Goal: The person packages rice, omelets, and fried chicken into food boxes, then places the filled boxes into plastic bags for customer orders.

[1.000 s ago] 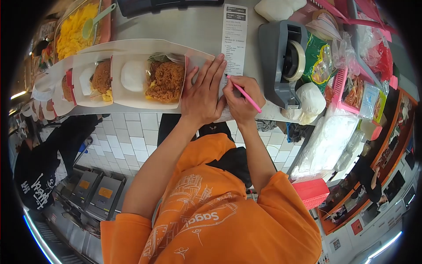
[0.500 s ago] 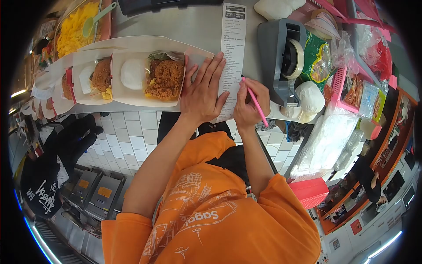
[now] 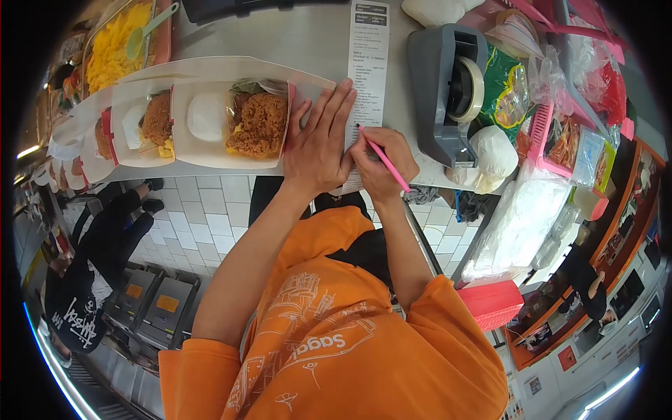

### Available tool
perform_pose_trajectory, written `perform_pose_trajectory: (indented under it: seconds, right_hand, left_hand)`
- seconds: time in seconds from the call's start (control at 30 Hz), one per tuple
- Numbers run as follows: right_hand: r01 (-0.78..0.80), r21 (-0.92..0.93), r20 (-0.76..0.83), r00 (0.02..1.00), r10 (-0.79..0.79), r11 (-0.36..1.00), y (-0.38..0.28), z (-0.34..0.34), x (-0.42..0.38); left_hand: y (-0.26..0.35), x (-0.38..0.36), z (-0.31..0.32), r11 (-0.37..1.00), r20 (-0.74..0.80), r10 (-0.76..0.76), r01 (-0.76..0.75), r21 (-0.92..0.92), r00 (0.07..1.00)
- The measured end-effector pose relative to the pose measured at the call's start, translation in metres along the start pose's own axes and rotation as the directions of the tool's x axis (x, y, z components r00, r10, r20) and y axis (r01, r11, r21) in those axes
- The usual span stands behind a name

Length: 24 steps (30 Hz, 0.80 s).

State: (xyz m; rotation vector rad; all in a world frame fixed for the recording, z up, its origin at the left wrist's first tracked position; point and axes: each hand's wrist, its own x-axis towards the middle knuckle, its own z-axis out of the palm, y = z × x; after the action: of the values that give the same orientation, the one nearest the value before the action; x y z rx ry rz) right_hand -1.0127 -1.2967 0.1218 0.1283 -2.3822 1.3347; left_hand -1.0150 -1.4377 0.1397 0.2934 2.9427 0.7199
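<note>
A long printed receipt (image 3: 368, 56) lies lengthwise on the steel counter. My left hand (image 3: 316, 143) lies flat with its fingers stretched out, over the receipt's left edge and beside the nearest meal box. In my right hand (image 3: 386, 162) is a pink marker pen (image 3: 386, 165), its dark tip on the receipt. Both hands are close together, and they cover the receipt's lower part. To the left stands a row of open paper meal boxes (image 3: 183, 162). The nearest box holds fried chicken (image 3: 257, 126) and a white mound of rice (image 3: 207, 117).
A grey tape dispenser (image 3: 437, 91) stands right of the receipt. Beyond it are plastic bags and a pink basket (image 3: 546, 143). At the far left is a tray of yellow food (image 3: 115, 49) with a green scoop (image 3: 143, 38). People are at lower left and far right.
My right hand has moved left with the pink marker pen, bringing the tip onto the receipt's left part near my left hand. My left hand stays flat. The person at lower left has shifted.
</note>
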Motion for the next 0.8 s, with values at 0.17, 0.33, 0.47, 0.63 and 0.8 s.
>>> perform_pose_trajectory:
  seconds: [0.17, 0.33, 0.47, 0.63, 0.8]
  right_hand:
    - [0.058, 0.004, -0.024, 0.998, -0.058, 0.998, 0.003, 0.005, -0.002]
    - [-0.136, 0.029, -0.149, 0.979, 0.139, 0.99, 0.004, 0.003, 0.009]
    - [-0.026, 0.029, -0.131, 0.991, 0.03, 0.999, 0.004, 0.016, 0.032]
    - [-0.063, 0.03, -0.114, 0.991, 0.066, 0.998, 0.01, 0.034, 0.056]
    - [-0.009, 0.046, -0.076, 0.997, 0.013, 0.999, 0.013, 0.044, 0.067]
  left_hand:
    - [0.002, 0.001, -0.004, 1.0, 0.013, -0.002, 0.002, -0.007, 1.0]
    - [0.002, 0.0, -0.003, 1.0, 0.011, 0.003, -0.003, -0.017, 1.0]
    - [0.003, 0.0, -0.003, 1.0, 0.018, -0.002, 0.002, 0.0, 1.0]
    - [0.002, 0.0, -0.002, 1.0, 0.012, -0.003, 0.002, 0.002, 1.0]
    - [0.001, -0.002, 0.001, 1.0, 0.004, -0.002, 0.002, 0.001, 1.0]
